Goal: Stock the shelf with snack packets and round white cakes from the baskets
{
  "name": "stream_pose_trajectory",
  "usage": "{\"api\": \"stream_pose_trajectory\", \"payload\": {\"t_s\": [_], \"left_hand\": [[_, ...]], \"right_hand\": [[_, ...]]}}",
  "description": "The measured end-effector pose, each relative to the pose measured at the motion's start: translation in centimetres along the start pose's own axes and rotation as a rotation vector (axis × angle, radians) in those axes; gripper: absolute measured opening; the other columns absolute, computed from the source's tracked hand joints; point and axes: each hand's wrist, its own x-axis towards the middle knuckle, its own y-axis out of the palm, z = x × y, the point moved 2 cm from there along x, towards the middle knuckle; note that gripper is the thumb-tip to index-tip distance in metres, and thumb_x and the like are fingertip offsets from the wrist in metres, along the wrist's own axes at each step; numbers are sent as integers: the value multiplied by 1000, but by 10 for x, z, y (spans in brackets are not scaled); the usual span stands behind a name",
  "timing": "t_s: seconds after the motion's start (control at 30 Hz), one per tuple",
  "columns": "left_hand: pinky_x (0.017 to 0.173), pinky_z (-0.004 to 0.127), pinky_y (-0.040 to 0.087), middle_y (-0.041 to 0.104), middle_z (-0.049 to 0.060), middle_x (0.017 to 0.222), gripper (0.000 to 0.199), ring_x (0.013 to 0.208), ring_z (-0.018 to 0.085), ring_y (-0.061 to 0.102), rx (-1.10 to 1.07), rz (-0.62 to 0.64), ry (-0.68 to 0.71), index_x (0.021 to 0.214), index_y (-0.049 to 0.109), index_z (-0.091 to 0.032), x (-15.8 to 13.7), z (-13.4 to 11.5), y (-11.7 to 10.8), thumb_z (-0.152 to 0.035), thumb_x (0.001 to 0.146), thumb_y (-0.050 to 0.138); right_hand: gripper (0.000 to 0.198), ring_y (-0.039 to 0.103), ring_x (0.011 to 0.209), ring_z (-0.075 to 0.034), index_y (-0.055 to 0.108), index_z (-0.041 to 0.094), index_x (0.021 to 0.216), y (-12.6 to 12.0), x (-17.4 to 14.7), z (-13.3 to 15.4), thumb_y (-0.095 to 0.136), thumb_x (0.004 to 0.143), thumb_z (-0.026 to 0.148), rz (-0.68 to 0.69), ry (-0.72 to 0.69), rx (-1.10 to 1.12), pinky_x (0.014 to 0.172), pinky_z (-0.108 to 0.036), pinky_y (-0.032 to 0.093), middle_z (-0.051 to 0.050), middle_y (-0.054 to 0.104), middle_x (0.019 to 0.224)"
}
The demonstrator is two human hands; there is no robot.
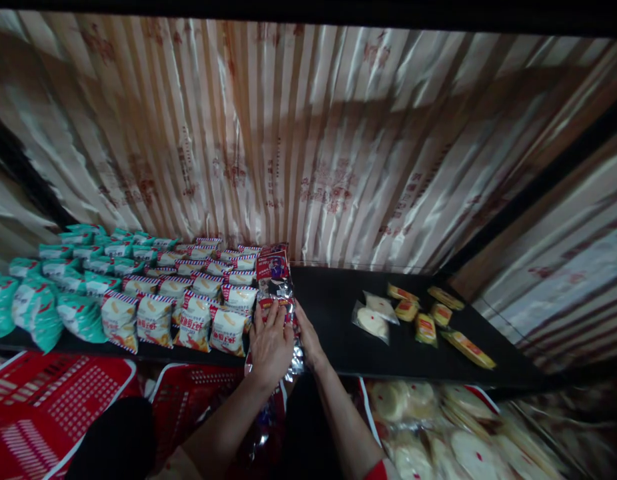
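Note:
A row of dark red, shiny snack packets (275, 267) lies on the black shelf, running from the back to the front edge. My left hand (272, 341) rests on top of the front packets, its fingers stretched out flat. Against the right side of the same row is my right hand (309, 339), fingers extended along the packets and partly hidden. Directly left of the row stand white snack bags (228, 330) with red and blue striped edges, several rows deep.
Teal snack bags (81, 317) fill the shelf's left end. On the black shelf (323, 300) to the right lie round white packs (373, 322) and yellow packets (425, 328). Below are red baskets (133, 373) and a basket of packaged round flat items (413, 400). Printed plastic sheeting (308, 133) hangs behind.

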Motion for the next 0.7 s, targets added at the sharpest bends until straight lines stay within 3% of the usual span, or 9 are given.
{"api": "stream_pose_trajectory", "payload": {"t_s": [0.1,0.23,0.4,0.7], "left_hand": [[108,48,32,34,-1,146,47,137,30,23,2,51,-30,134,45,-19,2,1,-1,-26,90,33],[109,46,31,34,-4,146,46,137,29,24,-1,63,-50,133,46,-22,5,1,-4,-26,89,37],[106,48,34,38,-3,145,45,134,31,28,19,21,-30,132,49,-22,6,4,-6,-27,88,40],[99,51,39,43,-2,142,45,130,33,33,89,-55,12,129,51,-23,7,10,-7,-30,86,42]], "right_hand": [[61,38,131,-19,46,23,133,1,0,-1,43,84,59,-21,-16,27,111,-35,26,-2,44,140],[65,41,129,-20,44,30,134,3,0,-1,54,77,60,-53,78,160,110,-36,28,3,49,137],[62,38,131,-21,50,31,129,11,-2,0,61,74,56,-41,60,224,111,-37,27,3,53,132],[55,35,133,-20,58,26,122,21,-5,-1,60,75,56,-14,1,176,113,-36,19,-1,46,140]]}}
